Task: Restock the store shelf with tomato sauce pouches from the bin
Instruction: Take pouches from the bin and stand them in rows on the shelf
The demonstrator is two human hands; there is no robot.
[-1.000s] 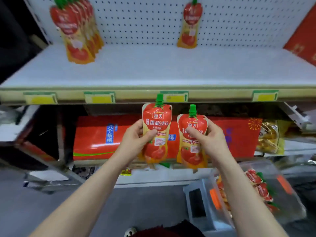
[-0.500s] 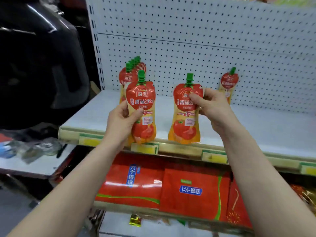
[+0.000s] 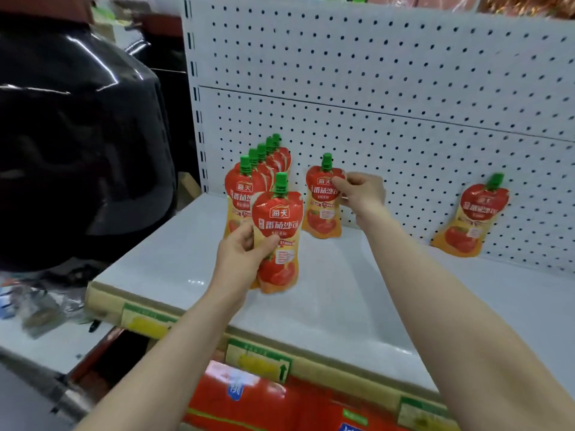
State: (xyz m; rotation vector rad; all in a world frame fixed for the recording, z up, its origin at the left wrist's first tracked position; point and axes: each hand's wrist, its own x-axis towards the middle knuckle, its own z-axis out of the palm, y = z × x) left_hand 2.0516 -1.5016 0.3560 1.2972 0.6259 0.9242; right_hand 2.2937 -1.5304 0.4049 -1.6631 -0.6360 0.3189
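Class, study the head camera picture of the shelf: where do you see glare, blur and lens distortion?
Head view: glare streaks the glossy black object at left, with a fainter sheen on the white shelf; the pegboard edges bow, a wide-angle effect; the left-edge clutter and the red boxes below are smeared; print on the pouch in the left hand reads sharp, the far right pouch softer.

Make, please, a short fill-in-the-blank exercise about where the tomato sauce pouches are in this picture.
1. Each hand holds ____ pouch.
2. The caps of the pouches are ____ in colour.
3. The right hand sets its pouch near the pegboard, to the ____ of the row of pouches.
4. The left hand holds its pouch in ____ of that row.

Missing words: one; green; right; front
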